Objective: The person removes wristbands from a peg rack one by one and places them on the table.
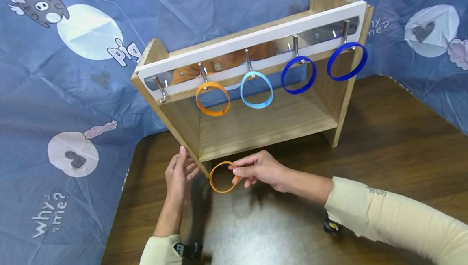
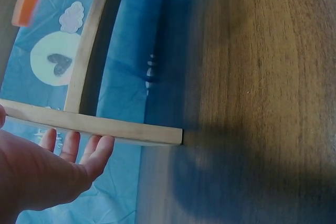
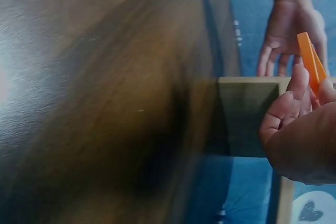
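Observation:
My right hand (image 1: 261, 171) pinches an orange ring (image 1: 224, 192) between thumb and fingers, in front of the lower left corner of a wooden rack (image 1: 263, 131). In the right wrist view the same orange ring (image 3: 310, 61) appears edge-on. My left hand (image 1: 179, 175) rests its fairly straight fingers against the outer left side panel; in the left wrist view the fingertips (image 2: 100, 148) touch that panel's edge. From the rack's hooks hang another orange ring (image 1: 198, 101), a light blue ring (image 1: 258, 105) and two dark blue rings (image 1: 299, 91). The leftmost hook (image 1: 161, 92) carries no ring.
The rack stands on a dark wooden table (image 1: 395, 143), tilted in the head view. Behind it hangs a blue printed cloth (image 1: 117, 5). A white strip (image 1: 256, 35) with a shiny, mirror-like panel bears the hooks. Light glares off the table's front part.

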Motion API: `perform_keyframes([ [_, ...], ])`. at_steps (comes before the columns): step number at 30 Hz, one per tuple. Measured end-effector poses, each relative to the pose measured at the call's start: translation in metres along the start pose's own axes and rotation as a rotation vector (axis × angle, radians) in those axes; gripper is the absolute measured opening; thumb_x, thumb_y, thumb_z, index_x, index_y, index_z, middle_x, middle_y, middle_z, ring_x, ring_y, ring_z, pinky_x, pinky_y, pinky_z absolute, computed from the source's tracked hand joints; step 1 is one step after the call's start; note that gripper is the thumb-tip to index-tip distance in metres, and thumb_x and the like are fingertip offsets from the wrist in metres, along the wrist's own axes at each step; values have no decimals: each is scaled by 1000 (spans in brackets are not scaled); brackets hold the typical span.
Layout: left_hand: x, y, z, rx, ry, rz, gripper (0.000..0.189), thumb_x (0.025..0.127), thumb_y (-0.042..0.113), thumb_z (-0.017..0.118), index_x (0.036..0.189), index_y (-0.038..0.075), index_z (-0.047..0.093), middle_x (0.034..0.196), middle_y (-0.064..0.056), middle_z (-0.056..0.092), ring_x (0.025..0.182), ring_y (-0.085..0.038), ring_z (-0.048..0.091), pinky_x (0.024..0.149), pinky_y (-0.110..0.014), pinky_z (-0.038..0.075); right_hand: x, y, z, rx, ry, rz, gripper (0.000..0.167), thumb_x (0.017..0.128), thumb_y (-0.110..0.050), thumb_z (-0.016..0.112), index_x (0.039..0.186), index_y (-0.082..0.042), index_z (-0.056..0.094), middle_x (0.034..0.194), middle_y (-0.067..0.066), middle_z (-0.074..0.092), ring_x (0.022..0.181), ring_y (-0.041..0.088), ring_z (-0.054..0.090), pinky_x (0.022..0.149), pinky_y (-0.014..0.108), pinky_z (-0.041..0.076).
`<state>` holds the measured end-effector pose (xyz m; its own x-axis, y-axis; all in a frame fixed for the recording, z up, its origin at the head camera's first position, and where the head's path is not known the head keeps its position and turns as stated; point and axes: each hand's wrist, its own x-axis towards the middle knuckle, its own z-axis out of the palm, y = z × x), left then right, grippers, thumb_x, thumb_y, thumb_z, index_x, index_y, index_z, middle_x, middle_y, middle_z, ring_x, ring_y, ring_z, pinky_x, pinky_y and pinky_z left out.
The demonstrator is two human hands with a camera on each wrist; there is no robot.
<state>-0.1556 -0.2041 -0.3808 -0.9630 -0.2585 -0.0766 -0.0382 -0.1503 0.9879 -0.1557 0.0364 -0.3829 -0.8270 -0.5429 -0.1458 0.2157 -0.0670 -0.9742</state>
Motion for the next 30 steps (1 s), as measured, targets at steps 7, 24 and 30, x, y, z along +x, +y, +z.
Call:
perform_keyframes([
  [7,0,0,-1,11,-15,-5,42,98,47,50,108,6,50,98,-2,56,91,-18,60,90,-37,50,0,19,-7,-35,-10,49,26,87,-11,71,111,1,69,82,14,72,53,10,60,55,24,49],
  [24,-1,1,0,11,-16,-5,42,98,48,50,107,7,50,102,-5,53,92,-18,59,90,-37,49,1,36,-20,-212,10,137,28,86,-10,72,109,6,68,69,11,70,47,8,57,48,20,40],
  [30,-1,1,0,9,-17,-4,42,98,48,49,108,7,50,102,-6,53,92,-18,59,90,-37,49,2,40,-25,-262,28,173,25,86,-9,73,105,5,69,68,14,70,45,8,56,46,19,41],
])
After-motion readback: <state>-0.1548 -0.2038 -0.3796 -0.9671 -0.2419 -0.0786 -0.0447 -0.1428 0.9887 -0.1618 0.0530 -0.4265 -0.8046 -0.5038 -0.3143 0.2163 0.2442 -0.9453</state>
